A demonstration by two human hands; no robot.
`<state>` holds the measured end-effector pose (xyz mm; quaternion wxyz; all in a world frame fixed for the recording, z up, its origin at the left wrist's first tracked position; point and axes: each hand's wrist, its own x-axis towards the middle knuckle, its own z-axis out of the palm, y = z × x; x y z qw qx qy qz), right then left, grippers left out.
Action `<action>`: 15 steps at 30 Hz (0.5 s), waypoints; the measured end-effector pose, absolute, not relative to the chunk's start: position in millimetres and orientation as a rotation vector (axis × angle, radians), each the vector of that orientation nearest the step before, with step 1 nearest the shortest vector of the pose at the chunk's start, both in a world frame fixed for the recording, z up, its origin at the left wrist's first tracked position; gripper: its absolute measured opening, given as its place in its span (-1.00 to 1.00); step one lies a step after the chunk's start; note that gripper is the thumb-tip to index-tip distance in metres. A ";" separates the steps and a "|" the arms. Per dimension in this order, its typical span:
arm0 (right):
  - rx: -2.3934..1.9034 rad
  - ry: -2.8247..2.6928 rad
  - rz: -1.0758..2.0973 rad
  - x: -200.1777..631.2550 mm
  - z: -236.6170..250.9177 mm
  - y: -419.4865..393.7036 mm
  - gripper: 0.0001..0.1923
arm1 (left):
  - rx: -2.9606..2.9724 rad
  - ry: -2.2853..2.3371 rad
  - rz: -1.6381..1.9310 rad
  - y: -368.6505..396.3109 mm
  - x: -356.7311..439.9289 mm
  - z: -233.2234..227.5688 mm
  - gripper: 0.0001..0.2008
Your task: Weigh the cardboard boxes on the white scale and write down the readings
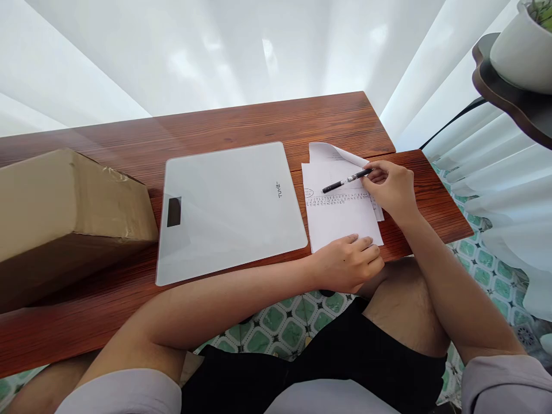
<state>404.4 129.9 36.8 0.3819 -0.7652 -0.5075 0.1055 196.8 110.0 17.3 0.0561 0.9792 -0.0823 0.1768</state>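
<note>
Several white paper sheets (340, 224) lie stacked on the table, with rows of handwritten numbers across the upper one. A sheet underneath curls up at its far edge. My right hand (390, 187) is over the right side of the papers, thumb and fingers pinched round one end of a black pen (342, 181). The pen slants left across the sheet, just above the number rows. At the near edge of the stack, my left hand (349, 261) has its fingers bent together over the lower right corner of the paper. Its thumb is hidden.
Left of the papers lies a white glass bathroom scale (233, 213) with a dark display. A cardboard box (73, 213) sits at the far left of the brown wooden table (241, 123). White curtains (241, 52) hang behind, and a potted plant (524, 52) stands on a shelf at upper right.
</note>
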 end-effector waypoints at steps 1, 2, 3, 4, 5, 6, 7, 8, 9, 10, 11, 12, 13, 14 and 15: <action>-1.969 -1.292 0.275 405.2 37.4 130.4 -0.80 | 2.968 -0.249 0.551 109.9 196.9 17.3 -0.79; -1.983 -1.292 0.276 405.7 37.8 130.8 -0.80 | 2.967 -0.246 0.560 109.8 197.0 17.3 -0.79; -1.994 -1.293 0.277 405.9 38.2 131.1 -0.80 | 2.967 -0.242 0.563 109.7 197.2 17.4 -0.79; -2.001 -1.294 0.277 405.9 38.3 131.3 -0.80 | 2.968 -0.240 0.562 109.6 197.3 17.5 -0.80; -2.007 -1.301 0.279 405.6 38.2 131.6 -0.80 | 2.968 -0.238 0.558 109.5 197.5 17.7 -0.80; -2.012 -1.309 0.281 405.2 37.9 132.0 -0.79 | 2.967 -0.235 0.556 109.5 197.7 17.8 -0.80; -2.018 -1.317 0.280 404.6 37.4 132.4 -0.78 | 2.966 -0.233 0.557 109.5 197.8 17.9 -0.80; -2.026 -1.323 0.280 404.0 37.0 132.9 -0.78 | 2.965 -0.234 0.558 109.6 197.9 18.0 -0.80; -2.039 -1.332 0.277 403.5 36.5 133.5 -0.77 | 2.962 -0.235 0.558 109.7 198.0 18.0 -0.80; -2.054 -1.343 0.275 403.1 36.2 134.1 -0.77 | 2.960 -0.238 0.557 109.9 198.0 18.0 -0.79; -2.069 -1.356 0.273 402.9 36.0 134.8 -0.77 | 2.956 -0.240 0.559 110.1 198.1 18.0 -0.79; -2.083 -1.367 0.270 403.0 36.1 135.5 -0.77 | 2.951 -0.244 0.561 110.3 198.2 18.0 -0.78; -2.096 -1.375 0.267 403.4 36.2 136.1 -0.77 | 2.947 -0.249 0.559 110.5 198.3 18.0 -0.78; -2.109 -1.381 0.267 404.1 36.6 136.6 -0.77 | 2.946 -0.253 0.553 110.6 198.4 18.1 -0.77; -2.120 -1.382 0.269 404.9 37.0 137.0 -0.78 | 2.947 -0.254 0.544 110.8 198.5 18.2 -0.77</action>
